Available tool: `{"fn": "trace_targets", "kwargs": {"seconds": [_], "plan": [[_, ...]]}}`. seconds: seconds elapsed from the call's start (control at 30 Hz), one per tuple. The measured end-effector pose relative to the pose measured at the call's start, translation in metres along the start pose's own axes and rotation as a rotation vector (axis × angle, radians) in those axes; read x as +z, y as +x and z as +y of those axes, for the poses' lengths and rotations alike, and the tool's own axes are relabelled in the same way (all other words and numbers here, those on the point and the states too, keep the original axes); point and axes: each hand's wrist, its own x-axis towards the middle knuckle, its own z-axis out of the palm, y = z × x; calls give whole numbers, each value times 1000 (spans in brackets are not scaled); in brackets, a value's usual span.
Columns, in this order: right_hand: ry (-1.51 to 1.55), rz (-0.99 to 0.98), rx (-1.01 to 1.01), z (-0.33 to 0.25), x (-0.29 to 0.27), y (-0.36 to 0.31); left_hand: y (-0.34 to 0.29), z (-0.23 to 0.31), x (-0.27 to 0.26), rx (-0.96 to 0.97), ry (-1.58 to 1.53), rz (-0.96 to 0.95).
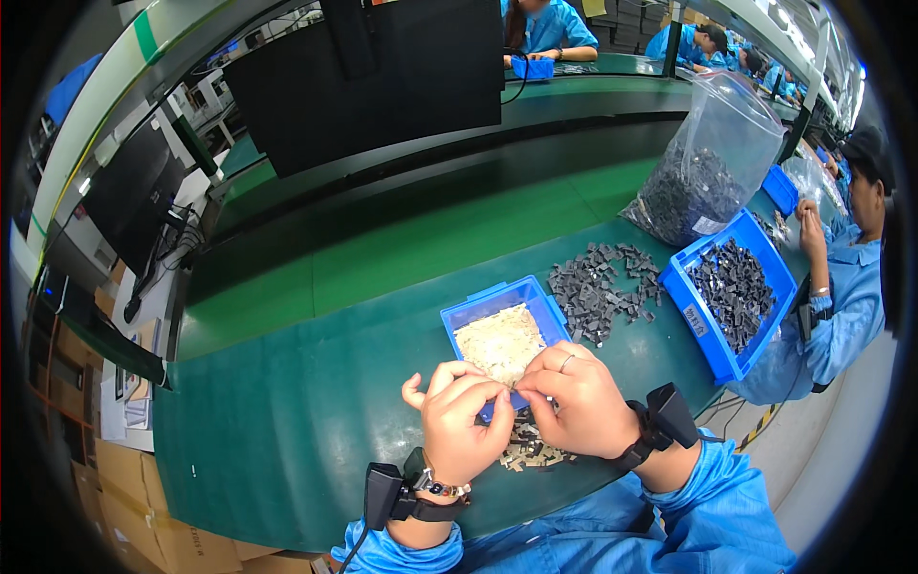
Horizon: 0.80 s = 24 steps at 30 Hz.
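Meeting fingertip to fingertip above the green desk (287,421), the left hand (462,421) and right hand (579,402) pinch one small part, mostly hidden, between them; the shallow blue plastic tray of pale pieces (483,311) lies just beyond, nearer the right hand, and small grey-and-tan parts (531,454) are heaped beneath.

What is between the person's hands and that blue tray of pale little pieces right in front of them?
Nothing visible. Both the left hand and right hand meet at the near edge of the blue tray of pale pieces, fingertips pinched together over it. A small pile of assembled bits lies under the hands.
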Motion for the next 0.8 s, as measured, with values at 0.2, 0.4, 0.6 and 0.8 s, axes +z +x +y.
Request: {"fn": "trace_targets", "kwargs": {"seconds": [0.2, 0.4, 0.6, 0.8], "plan": [[-35, 27, 28, 3, -3, 0, 1, -7, -1, -76, 85, 52], [-42, 72, 24, 7, -6, 0, 0, -8, 2, -99, 166, 79], [-13, 55, 18, 6, -7, 0, 0, -12, 0, -52, 118, 88], [42, 100, 21, 8, -1, -7, 2, -6, 1, -19, 120, 90]]}}
